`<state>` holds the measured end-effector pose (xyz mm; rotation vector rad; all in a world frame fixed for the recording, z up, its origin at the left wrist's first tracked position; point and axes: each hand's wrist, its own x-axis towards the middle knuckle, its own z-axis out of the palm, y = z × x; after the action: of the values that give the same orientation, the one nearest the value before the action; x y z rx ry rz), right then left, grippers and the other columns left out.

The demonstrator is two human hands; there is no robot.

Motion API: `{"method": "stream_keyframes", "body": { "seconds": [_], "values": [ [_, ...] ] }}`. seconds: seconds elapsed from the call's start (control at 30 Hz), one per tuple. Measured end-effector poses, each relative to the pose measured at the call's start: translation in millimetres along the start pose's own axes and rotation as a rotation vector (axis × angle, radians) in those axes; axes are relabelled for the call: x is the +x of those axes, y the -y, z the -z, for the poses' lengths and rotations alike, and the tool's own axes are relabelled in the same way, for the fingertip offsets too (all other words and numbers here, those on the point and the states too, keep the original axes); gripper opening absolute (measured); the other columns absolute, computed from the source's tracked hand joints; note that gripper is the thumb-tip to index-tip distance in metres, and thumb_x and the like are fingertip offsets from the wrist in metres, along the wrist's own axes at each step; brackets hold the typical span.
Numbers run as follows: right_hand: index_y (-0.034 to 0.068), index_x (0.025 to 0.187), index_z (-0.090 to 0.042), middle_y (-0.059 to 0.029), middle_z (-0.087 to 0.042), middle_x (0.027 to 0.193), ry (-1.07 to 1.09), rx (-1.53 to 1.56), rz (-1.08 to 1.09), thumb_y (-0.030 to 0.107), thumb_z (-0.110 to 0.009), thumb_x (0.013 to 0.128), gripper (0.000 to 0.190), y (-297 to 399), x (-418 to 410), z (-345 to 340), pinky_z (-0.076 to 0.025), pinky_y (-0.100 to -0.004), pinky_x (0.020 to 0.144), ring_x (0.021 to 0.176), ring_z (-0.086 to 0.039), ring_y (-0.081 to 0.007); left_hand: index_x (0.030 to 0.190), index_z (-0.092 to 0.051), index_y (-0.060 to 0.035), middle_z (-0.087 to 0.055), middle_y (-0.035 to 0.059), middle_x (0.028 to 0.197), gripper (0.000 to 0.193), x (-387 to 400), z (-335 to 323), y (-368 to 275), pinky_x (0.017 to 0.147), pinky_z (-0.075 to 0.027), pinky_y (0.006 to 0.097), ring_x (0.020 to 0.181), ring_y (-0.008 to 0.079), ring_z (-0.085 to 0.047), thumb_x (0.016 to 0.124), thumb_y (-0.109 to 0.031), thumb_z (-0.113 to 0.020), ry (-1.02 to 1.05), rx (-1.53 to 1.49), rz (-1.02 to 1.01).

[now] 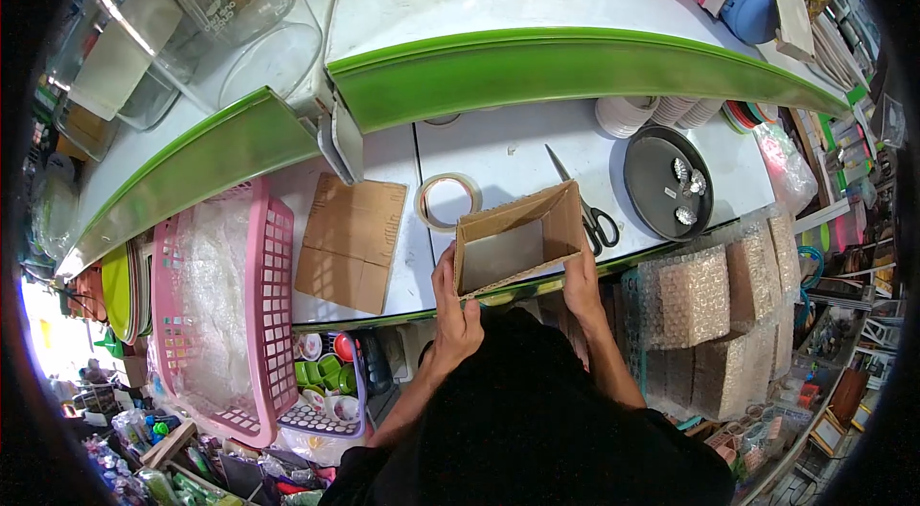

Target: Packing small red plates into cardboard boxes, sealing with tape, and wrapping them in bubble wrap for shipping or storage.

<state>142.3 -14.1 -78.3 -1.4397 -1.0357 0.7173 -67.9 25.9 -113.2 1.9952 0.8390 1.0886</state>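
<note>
An open cardboard box (517,240) is held between both hands near the shelf's front edge, its opening facing up. My left hand (460,312) grips its left end, and my right hand (581,283) holds the right end near the lower corner. Behind the box lies a roll of clear tape (448,202). Black-handled scissors (602,227) rest just right of the box, partly hidden by it. A flat piece of cardboard (352,244) lies to the left. On the right, a dark round pan (668,182) contains several small fluted metal molds (696,182).
A pink plastic basket (277,312) with clear wrap stands at left. Bubble-wrapped boxes (690,297) are stacked at lower right. The upper shelf's green edge strip (546,67) spans above the work surface. Stacked white cups (625,114) stand at the back right.
</note>
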Motion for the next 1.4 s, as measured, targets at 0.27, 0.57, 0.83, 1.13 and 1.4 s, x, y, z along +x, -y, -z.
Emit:
{"method": "stream_keyframes", "body": {
  "seconds": [0.27,0.57,0.83,1.13,1.4],
  "values": [
    [-0.005,0.150,-0.021,-0.0263,-0.034,0.148,0.136,-0.067,-0.063,0.070,-0.034,0.093,0.095,6,-7,6,-0.027,-0.0407,0.112,0.137,-0.035,-0.0335,0.156,0.000,-0.0121,-0.011,0.0317,0.155,0.065,16,-3,4,0.115,-0.017,0.0544,0.144,0.0468,-0.015,0.103,-0.036,-0.031,-0.017,-0.014,-0.040],
    [-0.002,0.152,-0.014,-0.0279,-0.020,0.155,0.195,-0.233,0.069,0.065,-0.031,0.096,0.090,5,-1,9,-0.021,-0.0465,0.117,0.143,-0.024,-0.0417,0.152,-0.020,-0.0095,-0.011,0.0317,0.155,0.057,42,1,-4,0.115,-0.019,0.0533,0.144,0.0465,-0.018,0.101,-0.031,-0.032,-0.114,-0.164,-0.114],
    [0.011,0.149,-0.031,-0.0273,-0.026,0.153,0.225,-0.241,0.277,0.053,-0.037,0.100,0.065,15,12,10,-0.028,-0.0485,0.113,0.140,-0.031,-0.0420,0.138,-0.042,-0.0054,-0.017,0.0336,0.153,0.048,49,3,-14,0.114,-0.023,0.0521,0.143,0.0458,-0.021,0.102,-0.036,-0.033,-0.148,-0.157,-0.138],
    [0.010,0.134,-0.050,-0.0275,-0.033,0.148,0.225,-0.079,0.282,0.062,-0.039,0.096,0.066,20,17,8,-0.034,-0.0496,0.109,0.136,-0.037,-0.0427,0.130,-0.051,-0.0043,-0.020,0.0320,0.153,0.058,51,4,-15,0.114,-0.025,0.0504,0.142,0.0439,-0.025,0.102,-0.051,-0.031,-0.166,-0.164,-0.122],
    [0.003,0.126,-0.056,-0.0258,-0.037,0.145,0.202,0.004,0.210,0.055,-0.045,0.098,0.060,21,18,8,-0.039,-0.0459,0.106,0.133,-0.043,-0.0371,0.100,-0.058,0.0043,-0.030,0.0323,0.150,0.032,52,7,-18,0.112,-0.027,0.0462,0.141,0.0449,-0.030,0.100,-0.023,-0.042,-0.231,-0.180,-0.018]
  ]
}}
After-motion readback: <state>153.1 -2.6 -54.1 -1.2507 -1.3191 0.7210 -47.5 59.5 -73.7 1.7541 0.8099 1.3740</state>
